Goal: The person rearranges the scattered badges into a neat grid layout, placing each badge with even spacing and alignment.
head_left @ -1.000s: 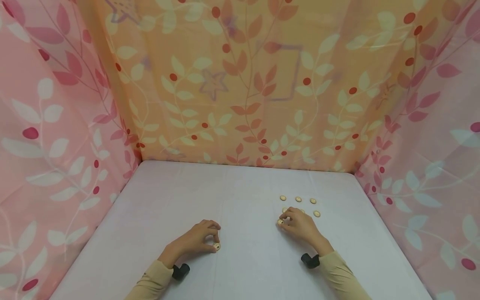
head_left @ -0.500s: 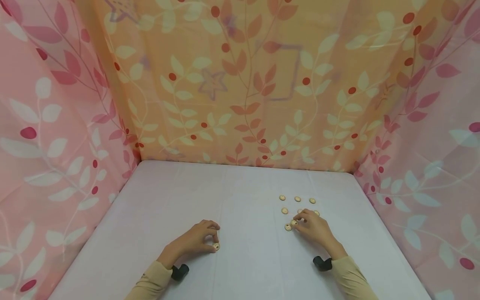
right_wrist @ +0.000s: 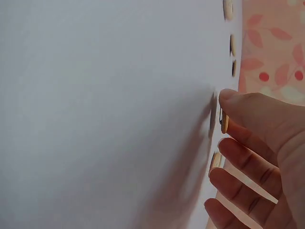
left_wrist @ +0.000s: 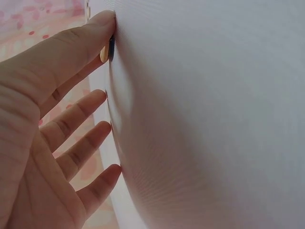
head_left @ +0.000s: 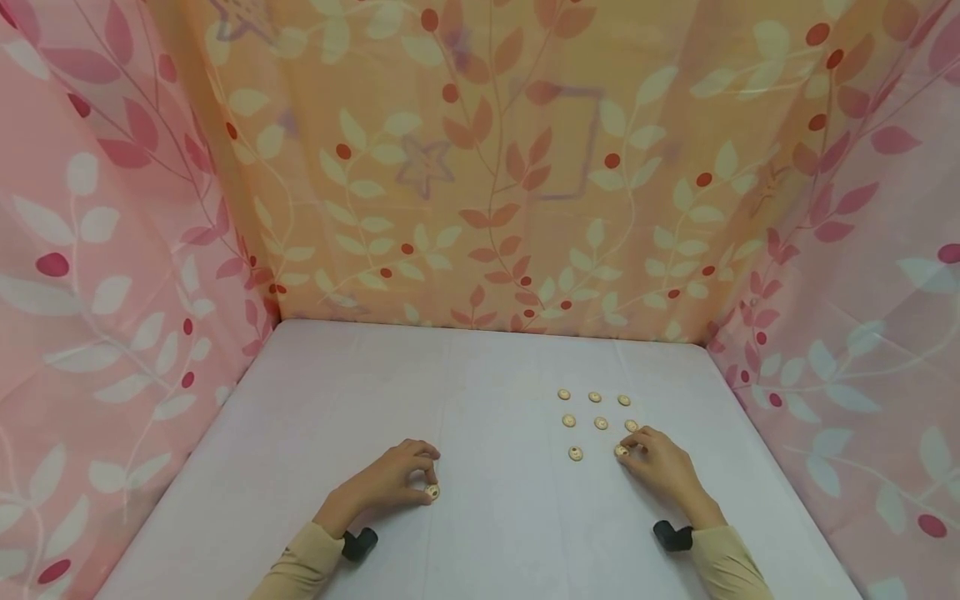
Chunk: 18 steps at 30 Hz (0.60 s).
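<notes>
My left hand [head_left: 390, 477] rests at the left-centre of the white table, pinching a small round wooden disc [head_left: 432, 492] between thumb and index finger. In the left wrist view this disc [left_wrist: 105, 53] stands edge-on with a dark side, and the other fingers spread along the cloth. My right hand [head_left: 666, 468] pinches another disc [head_left: 622, 451] by its edge. The right wrist view shows that disc [right_wrist: 225, 121] slightly above the cloth, its shadow apart from it. Beyond it lie two rows of three discs; a single disc [head_left: 575, 453] lies to its left.
White cloth covers the table [head_left: 495, 533]. A floral orange curtain [head_left: 480, 208] hangs along the back, with pink curtains at both sides. Each wrist wears a black camera mount, such as the right one [head_left: 672, 536].
My right hand has moved right with its disc, baring the middle-row discs and the lone front disc it was covering or beside. My left hand stays where it was.
</notes>
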Available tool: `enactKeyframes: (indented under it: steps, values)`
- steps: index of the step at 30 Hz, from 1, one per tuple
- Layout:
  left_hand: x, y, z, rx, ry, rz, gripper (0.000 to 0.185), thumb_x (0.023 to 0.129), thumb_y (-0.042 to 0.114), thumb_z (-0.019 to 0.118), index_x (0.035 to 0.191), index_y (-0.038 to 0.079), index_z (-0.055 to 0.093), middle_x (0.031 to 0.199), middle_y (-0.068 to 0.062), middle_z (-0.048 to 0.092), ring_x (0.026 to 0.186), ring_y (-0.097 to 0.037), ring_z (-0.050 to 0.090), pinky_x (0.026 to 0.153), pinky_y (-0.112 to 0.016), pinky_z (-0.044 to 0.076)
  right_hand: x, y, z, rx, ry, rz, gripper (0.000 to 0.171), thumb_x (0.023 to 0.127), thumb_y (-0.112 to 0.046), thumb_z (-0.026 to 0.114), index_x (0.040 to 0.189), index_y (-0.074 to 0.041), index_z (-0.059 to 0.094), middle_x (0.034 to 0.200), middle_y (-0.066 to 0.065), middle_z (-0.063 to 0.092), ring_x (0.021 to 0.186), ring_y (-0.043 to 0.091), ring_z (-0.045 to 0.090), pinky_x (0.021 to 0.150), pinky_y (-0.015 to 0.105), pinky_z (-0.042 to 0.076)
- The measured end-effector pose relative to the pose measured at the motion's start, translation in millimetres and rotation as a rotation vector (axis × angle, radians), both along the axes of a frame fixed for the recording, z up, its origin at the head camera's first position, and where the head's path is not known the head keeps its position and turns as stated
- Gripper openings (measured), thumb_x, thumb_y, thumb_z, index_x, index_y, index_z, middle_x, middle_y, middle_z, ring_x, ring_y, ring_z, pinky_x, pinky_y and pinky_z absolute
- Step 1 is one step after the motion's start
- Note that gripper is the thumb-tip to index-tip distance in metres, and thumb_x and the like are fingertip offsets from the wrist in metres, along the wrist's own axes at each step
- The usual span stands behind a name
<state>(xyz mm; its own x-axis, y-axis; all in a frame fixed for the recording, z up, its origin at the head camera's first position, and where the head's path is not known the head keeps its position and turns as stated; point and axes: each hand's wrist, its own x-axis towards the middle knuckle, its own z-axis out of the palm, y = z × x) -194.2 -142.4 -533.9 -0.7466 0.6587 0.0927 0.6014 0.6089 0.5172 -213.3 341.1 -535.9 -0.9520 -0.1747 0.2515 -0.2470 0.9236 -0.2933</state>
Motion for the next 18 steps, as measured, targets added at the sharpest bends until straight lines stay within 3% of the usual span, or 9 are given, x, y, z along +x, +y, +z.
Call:
enactKeyframes:
  steps: [13,18]
  values:
    - [-0.1,6.2,-0.4,0.004,0.006,-0.002,0.014,0.078,0.033,0.073,0.085,0.025,0.063,0.126,0.0,0.053,0.121,-0.023,0.043,0.097,-0.049,0.035,8.0,28.2,-1.3,-0.021,0.004,-0.03,0.018,0.076,-0.027,0.075,0.088,-0.015,0.07,0.081,-0.005,0.058,0.074,0.012,0.05,0.061,0.031,0.04]
    - [-2.1,13.0,-3.9,0.007,0.059,-0.011,0.014,0.079,0.033,0.071,0.086,0.025,0.063,0.124,0.001,0.054,0.119,-0.021,0.045,0.096,-0.047,0.036,9.8,32.9,-0.3,-0.035,-0.025,-0.043,0.019,0.077,-0.028,0.074,0.091,-0.016,0.069,0.083,-0.006,0.058,0.076,0.012,0.051,0.064,0.032,0.04]
